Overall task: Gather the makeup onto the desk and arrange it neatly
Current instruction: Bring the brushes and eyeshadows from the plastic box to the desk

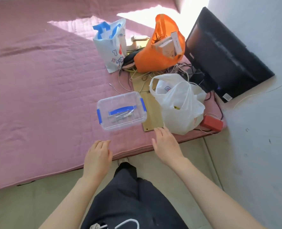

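A clear plastic storage box (121, 111) with blue latches and a blue handle sits on the pink mattress (42, 90), lid closed, with a few small items showing dimly inside. My left hand (98, 156) hovers over the mattress edge below the box, fingers relaxed and holding nothing. My right hand (166, 144) reaches forward with straight fingers, its tips near the bottom of a white plastic bag (180, 104) and the corner of a wooden board (151, 113). Neither hand touches the box.
An orange bag (160, 47) with small cartons, a white-and-blue shopping bag (112, 45), tangled cables (137, 76), a black monitor (223, 57) against the wall and a red box (211, 123) crowd the mattress's right end. My dark trousers and the beige floor fill the foreground.
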